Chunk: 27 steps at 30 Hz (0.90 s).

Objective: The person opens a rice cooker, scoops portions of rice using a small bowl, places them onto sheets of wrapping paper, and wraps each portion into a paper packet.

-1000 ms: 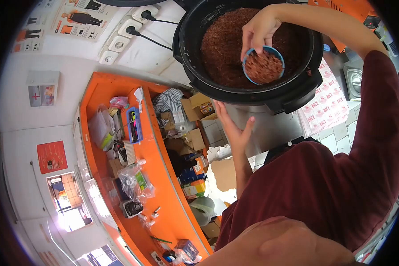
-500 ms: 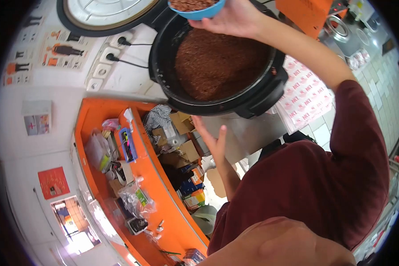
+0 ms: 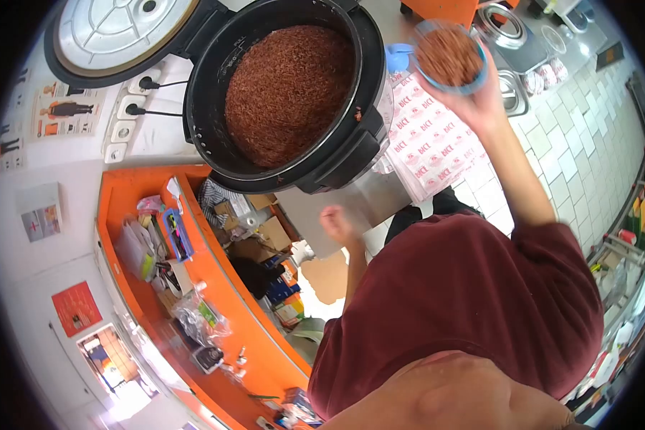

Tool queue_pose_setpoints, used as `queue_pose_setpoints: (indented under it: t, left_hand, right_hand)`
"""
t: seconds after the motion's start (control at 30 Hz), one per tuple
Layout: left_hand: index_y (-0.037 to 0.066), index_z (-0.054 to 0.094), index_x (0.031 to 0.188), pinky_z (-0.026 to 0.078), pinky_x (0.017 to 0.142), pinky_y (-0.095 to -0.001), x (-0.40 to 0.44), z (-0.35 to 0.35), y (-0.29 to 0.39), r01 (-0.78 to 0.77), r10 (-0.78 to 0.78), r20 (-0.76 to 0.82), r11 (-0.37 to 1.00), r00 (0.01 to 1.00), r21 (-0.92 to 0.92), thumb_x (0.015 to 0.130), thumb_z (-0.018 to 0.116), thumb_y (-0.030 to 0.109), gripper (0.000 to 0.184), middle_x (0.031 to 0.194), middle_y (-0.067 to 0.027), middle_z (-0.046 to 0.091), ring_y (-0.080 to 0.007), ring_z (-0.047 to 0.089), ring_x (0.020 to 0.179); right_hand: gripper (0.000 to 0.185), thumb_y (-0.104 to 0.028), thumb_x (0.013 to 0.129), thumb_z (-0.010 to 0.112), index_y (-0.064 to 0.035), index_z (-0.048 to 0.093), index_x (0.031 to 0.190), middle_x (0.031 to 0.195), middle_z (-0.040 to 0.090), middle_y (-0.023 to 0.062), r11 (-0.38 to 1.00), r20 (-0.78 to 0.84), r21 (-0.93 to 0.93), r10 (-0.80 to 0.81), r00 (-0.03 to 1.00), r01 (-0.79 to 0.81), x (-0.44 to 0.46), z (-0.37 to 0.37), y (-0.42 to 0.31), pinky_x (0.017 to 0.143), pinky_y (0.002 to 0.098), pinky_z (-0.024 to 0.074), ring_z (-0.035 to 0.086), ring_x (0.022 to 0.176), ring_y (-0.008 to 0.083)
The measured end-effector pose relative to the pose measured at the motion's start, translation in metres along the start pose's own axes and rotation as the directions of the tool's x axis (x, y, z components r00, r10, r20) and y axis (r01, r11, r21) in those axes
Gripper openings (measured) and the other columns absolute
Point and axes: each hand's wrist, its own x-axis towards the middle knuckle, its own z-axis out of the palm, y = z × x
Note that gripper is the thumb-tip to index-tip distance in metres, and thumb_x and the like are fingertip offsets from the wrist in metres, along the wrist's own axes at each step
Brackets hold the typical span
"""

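My right hand (image 3: pixel 486 102) holds a blue bowl (image 3: pixel 473 86) from below and the side, over the printed wrapping papers. Reddish-brown cooked rice (image 3: pixel 448 57) fills the bowl, slightly smeared by motion. More of the same rice (image 3: pixel 290 93) lies in the black pot of a large rice cooker (image 3: pixel 201 129), whose lid (image 3: pixel 122 32) stands open at the upper left. My left hand (image 3: pixel 340 225) is just below the cooker's front handle, near the metal counter. It is blurred and its fingers are not clear; no object shows in it.
A stack of red-and-white printed papers (image 3: pixel 433 140) lies right of the cooker. Beyond it are a blue handled item (image 3: pixel 398 57) and metal lidded containers (image 3: pixel 505 27). Plugs sit in a wall socket strip (image 3: pixel 122 130). An orange shelf (image 3: pixel 254 344) holds bags and small items.
My right hand has carried the bowl of rice from above the cooker to the right, over the papers. My left hand has drawn in its spread fingers. The view has shifted right.
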Motion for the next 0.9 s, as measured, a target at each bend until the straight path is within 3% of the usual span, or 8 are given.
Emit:
queue_pose_setpoints:
  t: [0.03, 0.2, 0.3, 0.37, 0.63, 0.73, 0.8, 0.9]
  left_hand:
    - [0.005, 0.056, 0.100, 0.043, 0.081, -0.0279, -0.020, 0.012, -0.010, 0.021, -0.036, 0.106, 0.990, 0.994, 0.141, 0.091, 0.061, 0.013, 0.013, 0.093, -0.0037, 0.056, -0.0144, 0.053, 0.087]
    - [0.002, 0.059, 0.102, 0.048, 0.079, -0.0357, -0.089, 0.092, 0.001, 0.067, -0.369, 0.601, 0.884, 0.709, 0.463, 0.082, 0.072, 0.022, 0.031, 0.096, -0.0139, 0.060, -0.0254, 0.059, 0.087]
    - [0.001, 0.055, 0.108, 0.046, 0.083, -0.0414, -0.101, 0.117, -0.015, -0.247, -0.148, 0.584, 0.804, 0.798, 0.541, 0.080, 0.073, 0.027, 0.043, 0.104, -0.0178, 0.056, -0.0339, 0.056, 0.096]
    - [0.001, 0.051, 0.111, 0.044, 0.084, -0.0462, -0.096, 0.129, -0.022, -0.206, -0.186, 0.526, 0.774, 0.830, 0.599, 0.078, 0.073, 0.029, 0.049, 0.107, -0.0184, 0.053, -0.0381, 0.053, 0.099]
    - [0.007, 0.054, 0.104, 0.042, 0.078, -0.0448, -0.116, 0.155, -0.024, -0.153, -0.127, 0.263, 0.551, 0.956, 0.820, 0.076, 0.073, 0.030, 0.041, 0.101, -0.0103, 0.055, -0.0314, 0.054, 0.097]
    - [0.006, 0.059, 0.097, 0.045, 0.075, -0.0432, -0.116, 0.159, -0.021, -0.112, -0.113, 0.213, 0.573, 0.970, 0.812, 0.076, 0.073, 0.032, 0.036, 0.089, -0.0070, 0.060, -0.0284, 0.059, 0.087]
    - [0.005, 0.060, 0.094, 0.046, 0.072, -0.0416, -0.117, 0.158, -0.017, -0.042, -0.170, 0.175, 0.589, 0.970, 0.807, 0.073, 0.075, 0.030, 0.036, 0.085, -0.0076, 0.061, -0.0282, 0.060, 0.082]
    - [0.003, 0.061, 0.088, 0.049, 0.064, -0.0373, -0.108, 0.162, -0.020, 0.008, -0.180, 0.146, 0.657, 0.973, 0.754, 0.067, 0.080, 0.024, 0.035, 0.072, -0.0094, 0.062, -0.0274, 0.062, 0.067]
  right_hand:
    - [0.052, -0.047, 0.095, 0.044, -0.0111, 0.047, 0.133, 0.137, 0.048, 0.0136, 0.975, -0.431, -0.183, -0.192, 0.882, 0.123, -0.016, 0.007, 0.001, 0.105, 0.0548, 0.0347, 0.044, 0.127, 0.0317]
    - [0.046, -0.038, 0.092, 0.053, -0.0071, 0.051, 0.127, 0.125, 0.057, 0.0125, 0.760, -0.454, -0.621, -0.549, 0.702, 0.192, -0.065, -0.108, -0.028, 0.097, 0.0456, 0.0445, 0.056, 0.114, 0.0298]
    - [0.040, -0.021, 0.080, 0.071, -0.0085, 0.059, 0.116, 0.122, 0.057, 0.0133, -0.140, 0.149, -0.987, -0.633, 0.760, 0.077, -0.057, -0.141, -0.017, 0.092, 0.0383, 0.0474, 0.058, 0.107, 0.0305]
    - [0.037, -0.021, 0.063, 0.079, -0.0145, 0.068, 0.097, 0.112, 0.058, 0.0130, -0.642, 0.403, -0.732, -0.136, 0.905, 0.229, -0.042, -0.174, 0.001, 0.089, 0.0432, 0.0463, 0.055, 0.106, 0.0322]
    - [0.039, -0.021, 0.057, 0.078, -0.0180, 0.066, 0.094, 0.113, 0.056, 0.0057, -0.569, 0.438, -0.596, 0.360, 0.824, 0.566, -0.029, -0.235, -0.020, 0.092, 0.0451, 0.0448, 0.052, 0.109, 0.0341]
    - [0.039, -0.021, 0.058, 0.078, -0.0174, 0.067, 0.095, 0.114, 0.056, 0.0056, -0.644, 0.415, -0.566, 0.317, 0.853, 0.515, -0.013, -0.244, -0.027, 0.092, 0.0454, 0.0448, 0.052, 0.110, 0.0341]
    - [0.041, -0.021, 0.057, 0.079, -0.0169, 0.067, 0.096, 0.115, 0.056, 0.0059, -0.756, 0.345, -0.624, -0.042, 0.938, 0.195, -0.023, -0.239, 0.004, 0.094, 0.0460, 0.0436, 0.052, 0.111, 0.0336]
    - [0.042, -0.020, 0.056, 0.078, -0.0176, 0.067, 0.097, 0.118, 0.056, 0.0064, -0.477, 0.422, -0.597, 0.497, 0.758, 0.645, -0.051, -0.240, -0.012, 0.095, 0.0468, 0.0424, 0.051, 0.112, 0.0328]
